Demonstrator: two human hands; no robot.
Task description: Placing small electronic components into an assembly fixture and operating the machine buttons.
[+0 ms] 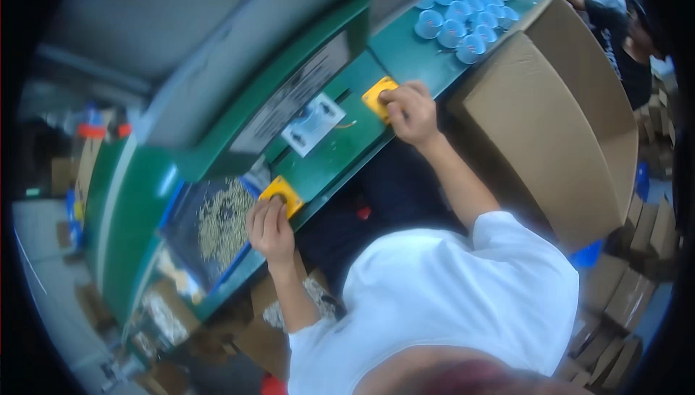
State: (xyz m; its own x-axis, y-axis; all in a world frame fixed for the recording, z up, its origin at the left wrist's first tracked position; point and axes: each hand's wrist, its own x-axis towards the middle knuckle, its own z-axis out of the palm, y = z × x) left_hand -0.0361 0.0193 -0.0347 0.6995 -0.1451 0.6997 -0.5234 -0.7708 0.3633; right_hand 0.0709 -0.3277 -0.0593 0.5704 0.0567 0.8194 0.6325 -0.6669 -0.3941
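My left hand [271, 234] rests on the dark push button of a yellow button box [293, 199] at the green machine's front edge. The fingers are curled together over that button. Farther right, my right hand [414, 116] is closed over the button of a second yellow button box [373, 98]. Between the boxes, beneath the machine's green-framed head [217, 131], lies a flat white plate [326, 112] with dark marks and a light-blue middle. A thin orange-brown strip [346, 125] sticks out beside it.
A blue-edged tray [187, 217] of small beige pieces [224, 225] stands left of my left hand. Light-blue cups [470, 47] cover the green bench at upper right. A large open carton [536, 112] stands right of my right arm. Another person [619, 40] is beyond it.
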